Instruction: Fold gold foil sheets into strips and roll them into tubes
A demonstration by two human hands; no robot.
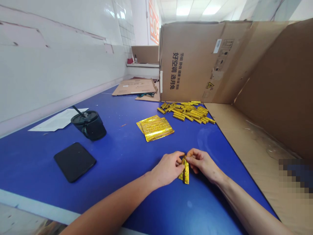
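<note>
Near the front of the blue table, my left hand (168, 168) and my right hand (199, 160) meet over one gold foil sheet (186, 174). Fingers of both hands pinch its upper end, and the sheet is partly folded into a narrow strip. Part of the foil lies hidden behind my left fingers. Beyond my hands rest a few flat gold foil sheets (157, 130), overlapping one another. Farther back, at the right edge of the table, is a loose heap of small rolled gold foil tubes (192, 112).
A dark lidded cup with a straw (91, 125) stands on the left, by a white paper (57, 120). In front of it lies a flat black tablet-like object (74, 161). A large cardboard box (193, 68) walls off the back and right; flattened cardboard (134, 87) lies at the far end.
</note>
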